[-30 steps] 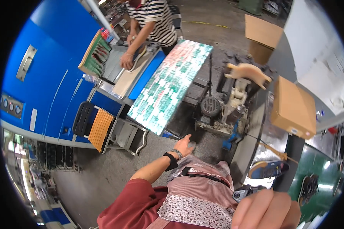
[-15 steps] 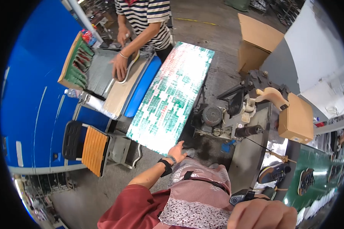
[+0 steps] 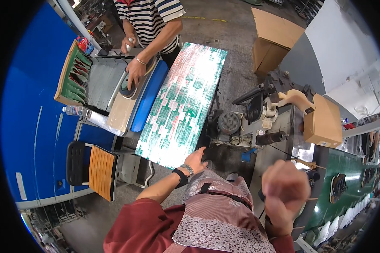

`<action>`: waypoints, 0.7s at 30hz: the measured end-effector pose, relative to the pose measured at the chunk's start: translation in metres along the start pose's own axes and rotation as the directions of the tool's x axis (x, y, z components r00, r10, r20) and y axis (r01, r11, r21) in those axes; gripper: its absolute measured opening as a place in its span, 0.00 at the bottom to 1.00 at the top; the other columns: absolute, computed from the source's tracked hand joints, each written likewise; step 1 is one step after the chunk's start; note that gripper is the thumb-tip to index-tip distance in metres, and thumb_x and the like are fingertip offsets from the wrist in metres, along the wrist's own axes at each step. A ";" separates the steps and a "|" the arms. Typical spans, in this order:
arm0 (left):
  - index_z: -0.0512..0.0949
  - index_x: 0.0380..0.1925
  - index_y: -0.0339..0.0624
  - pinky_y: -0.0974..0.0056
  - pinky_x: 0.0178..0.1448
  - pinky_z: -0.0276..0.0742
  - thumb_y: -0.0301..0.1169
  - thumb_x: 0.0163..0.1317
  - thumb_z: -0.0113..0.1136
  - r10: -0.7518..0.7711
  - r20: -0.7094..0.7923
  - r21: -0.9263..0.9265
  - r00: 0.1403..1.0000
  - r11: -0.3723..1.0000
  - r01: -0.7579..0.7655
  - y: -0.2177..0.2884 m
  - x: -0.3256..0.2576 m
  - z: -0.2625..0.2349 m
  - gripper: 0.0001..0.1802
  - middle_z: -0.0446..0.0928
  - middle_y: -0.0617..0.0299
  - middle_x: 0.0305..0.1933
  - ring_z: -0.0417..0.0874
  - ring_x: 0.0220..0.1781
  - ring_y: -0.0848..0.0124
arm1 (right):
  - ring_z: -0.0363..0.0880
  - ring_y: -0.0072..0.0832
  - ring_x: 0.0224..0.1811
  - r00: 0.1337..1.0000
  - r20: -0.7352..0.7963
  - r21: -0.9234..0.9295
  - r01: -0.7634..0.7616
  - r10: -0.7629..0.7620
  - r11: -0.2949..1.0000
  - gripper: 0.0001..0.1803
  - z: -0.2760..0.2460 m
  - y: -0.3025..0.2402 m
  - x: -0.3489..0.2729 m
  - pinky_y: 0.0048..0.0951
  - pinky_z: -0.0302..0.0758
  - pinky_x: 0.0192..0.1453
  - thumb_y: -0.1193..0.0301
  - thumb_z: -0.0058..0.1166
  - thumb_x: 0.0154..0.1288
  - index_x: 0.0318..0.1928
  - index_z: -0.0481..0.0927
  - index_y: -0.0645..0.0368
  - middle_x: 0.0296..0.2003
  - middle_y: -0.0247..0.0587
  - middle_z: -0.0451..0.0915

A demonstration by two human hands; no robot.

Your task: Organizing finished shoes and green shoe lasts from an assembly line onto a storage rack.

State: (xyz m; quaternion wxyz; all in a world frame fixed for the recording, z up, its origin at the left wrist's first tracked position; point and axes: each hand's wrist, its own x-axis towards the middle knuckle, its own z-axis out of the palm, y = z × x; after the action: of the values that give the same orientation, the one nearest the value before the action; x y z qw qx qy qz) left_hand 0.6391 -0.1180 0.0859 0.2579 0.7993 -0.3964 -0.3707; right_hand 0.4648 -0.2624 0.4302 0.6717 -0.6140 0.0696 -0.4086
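My left hand [image 3: 195, 160] is at the near end of a long table [image 3: 177, 114] whose top has a shiny green, white and reddish pattern. Its fingers are stretched out, and nothing shows in them. Whether it touches the table's edge, I cannot tell. Raised at the lower right, my right hand [image 3: 285, 189] is smeared by motion. It looks curled, but its fingers are too blurred to tell if it holds anything. Behind it, a dark shoe [image 3: 313, 177] is mostly hidden.
A co-worker in a striped shirt presses a dark shoe [image 3: 128, 87] on a bench at the far left. A machine with a motor [image 3: 229, 122] stands right of the table, beside a cardboard box [image 3: 324, 126]. Shoes [image 3: 337, 187] lie on a green conveyor [image 3: 323, 208]. A slatted chair [image 3: 101, 173] stands left.
My right hand has moved up and away from the lower edge, now covering the nearest shoe. My left hand stays by the table's end. The co-worker's shoe has turned on the bench.
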 end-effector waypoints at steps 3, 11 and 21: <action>0.62 0.69 0.37 0.51 0.62 0.76 0.35 0.55 0.71 0.129 -0.066 0.120 0.989 0.985 -0.121 0.007 0.004 -0.018 0.43 0.79 0.44 0.56 0.79 0.59 0.48 | 0.73 0.25 0.30 0.988 -0.076 -0.246 -0.146 0.131 0.958 0.13 -0.023 0.048 -0.023 0.25 0.70 0.36 0.83 0.62 0.57 0.45 0.82 0.66 0.32 0.38 0.77; 0.67 0.66 0.37 0.48 0.73 0.64 0.36 0.49 0.75 0.385 -0.084 0.624 0.919 0.740 -0.253 0.008 0.046 -0.108 0.44 0.70 0.44 0.66 0.65 0.73 0.46 | 0.70 0.15 0.26 0.784 -0.361 -0.283 -0.608 0.505 0.742 0.09 -0.110 0.134 -0.131 0.19 0.68 0.32 0.79 0.49 0.74 0.49 0.80 0.66 0.25 0.27 0.74; 0.65 0.65 0.41 0.41 0.59 0.79 0.53 0.44 0.80 -0.330 0.095 0.755 0.939 0.638 0.148 -0.023 0.063 -0.182 0.52 0.79 0.45 0.58 0.82 0.59 0.48 | 0.78 0.20 0.28 0.547 -0.636 -0.110 -0.763 0.544 0.638 0.13 -0.177 0.154 -0.256 0.23 0.74 0.34 0.79 0.56 0.68 0.51 0.77 0.67 0.28 0.38 0.81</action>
State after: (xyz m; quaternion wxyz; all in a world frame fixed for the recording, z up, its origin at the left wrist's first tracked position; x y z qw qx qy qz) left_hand 0.8205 -0.1355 0.1531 -0.1852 0.8329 -0.4285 -0.2971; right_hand 0.2633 -0.2492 0.1482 0.5951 -0.5120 0.5635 -0.2575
